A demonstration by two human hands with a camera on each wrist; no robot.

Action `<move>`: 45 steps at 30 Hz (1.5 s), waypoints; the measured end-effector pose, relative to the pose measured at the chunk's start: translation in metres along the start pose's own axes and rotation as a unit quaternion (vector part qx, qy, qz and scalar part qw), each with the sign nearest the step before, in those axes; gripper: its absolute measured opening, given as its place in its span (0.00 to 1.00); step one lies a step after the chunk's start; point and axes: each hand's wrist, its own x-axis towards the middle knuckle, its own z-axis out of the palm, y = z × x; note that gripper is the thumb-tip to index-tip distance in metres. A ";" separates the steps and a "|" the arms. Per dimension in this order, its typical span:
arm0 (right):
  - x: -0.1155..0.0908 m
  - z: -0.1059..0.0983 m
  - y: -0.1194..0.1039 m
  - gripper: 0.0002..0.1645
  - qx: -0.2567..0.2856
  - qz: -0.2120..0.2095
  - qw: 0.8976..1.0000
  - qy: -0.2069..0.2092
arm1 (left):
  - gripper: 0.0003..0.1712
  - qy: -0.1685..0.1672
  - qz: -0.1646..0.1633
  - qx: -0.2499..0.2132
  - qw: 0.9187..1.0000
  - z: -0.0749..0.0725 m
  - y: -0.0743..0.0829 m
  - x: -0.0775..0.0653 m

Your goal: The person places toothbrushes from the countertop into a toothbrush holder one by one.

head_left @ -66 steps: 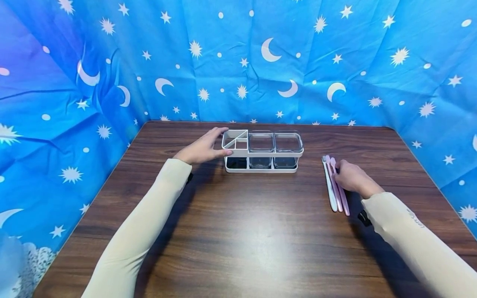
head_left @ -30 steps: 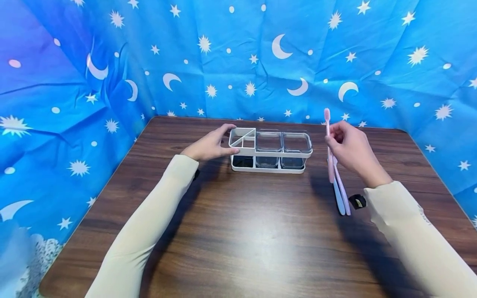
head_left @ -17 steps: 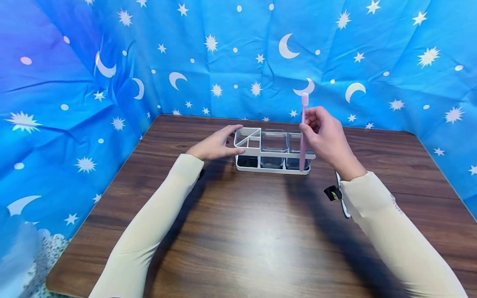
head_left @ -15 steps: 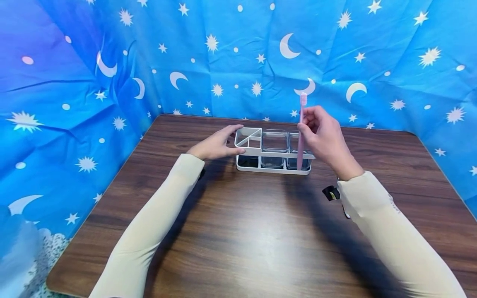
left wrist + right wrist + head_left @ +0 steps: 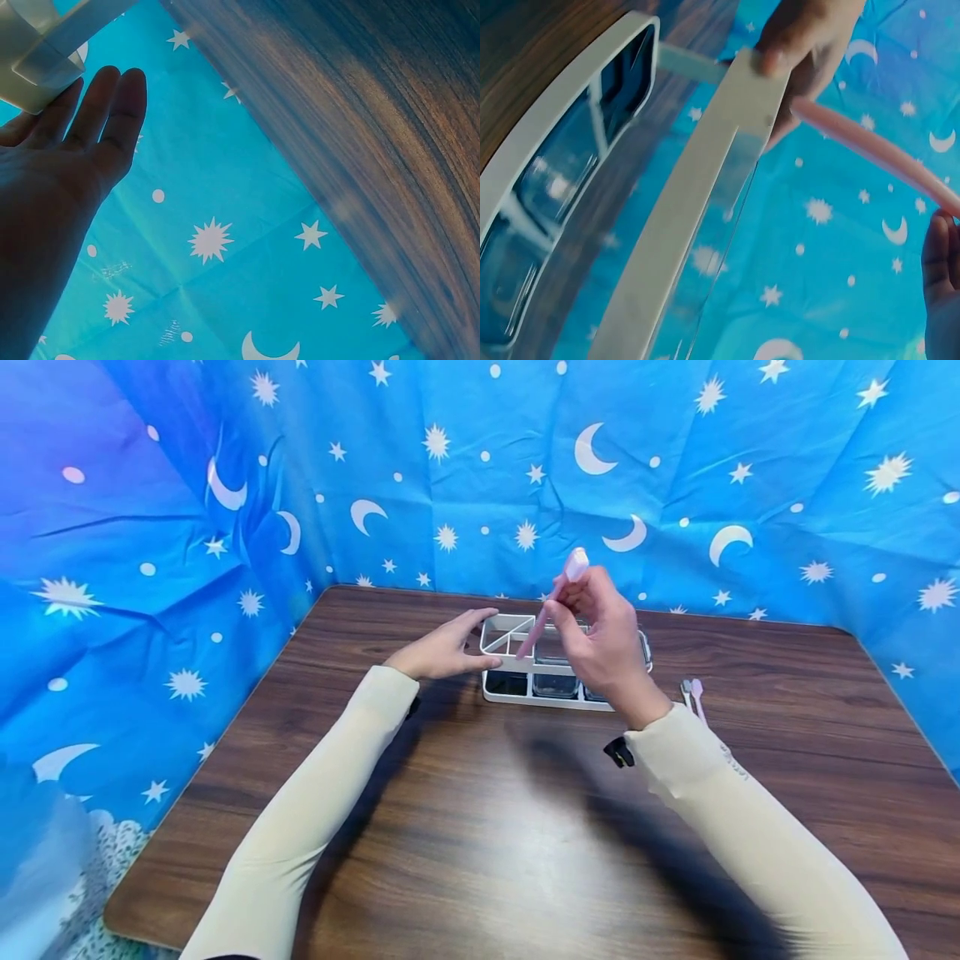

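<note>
A white toothbrush holder (image 5: 547, 702) with two tiers stands toward the back of the table. Its top left part is split by slanted dividers, and clear cups (image 5: 555, 686) sit in the other openings. My left hand (image 5: 441, 650) grips the holder's left end, thumb on the front and fingers behind. My right hand (image 5: 609, 639) pinches a pink toothbrush (image 5: 542, 625), bristles up and tilted. In the head view the handle's lower end appears over the divided part; in the right wrist view the pink handle (image 5: 881, 154) is apart from the white rim (image 5: 742, 97).
Two more toothbrushes, one with a grey head (image 5: 686, 687) and one pale pink (image 5: 698, 695), lie to the right, partly hidden by my right sleeve. A blue star-and-moon cloth (image 5: 480, 485) hangs behind the wooden table (image 5: 465, 827).
My right hand picked up the pink toothbrush from the group on the right and carried it left to the holder, tilting it lately. My left hand stays on the holder.
</note>
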 end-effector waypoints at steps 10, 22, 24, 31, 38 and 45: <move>0.000 0.021 0.013 0.10 -0.030 0.032 0.999 0.001 | 0.51 -0.006 0.001 -0.005 1.000 0.001 0.001 0.001; -0.010 0.044 0.056 0.09 -0.143 0.114 0.978 -0.100 | 0.52 -0.007 0.003 -0.014 1.000 0.001 -0.001 0.001; -0.011 0.046 0.058 0.08 -0.160 0.129 0.972 -0.111 | 0.52 -0.008 0.004 -0.015 1.000 0.001 -0.002 0.001; -0.016 0.048 0.063 0.05 -0.189 0.161 0.959 -0.140 | 0.52 -0.006 0.008 -0.019 1.000 0.003 -0.003 0.002; -0.018 0.042 0.062 0.13 -0.185 0.146 0.960 -0.153 | 0.51 0.000 0.001 -0.017 1.000 0.002 -0.002 0.001; -0.025 0.022 0.065 0.22 -0.197 0.134 0.960 -0.148 | 0.50 0.000 -0.003 -0.033 0.999 0.004 -0.003 0.000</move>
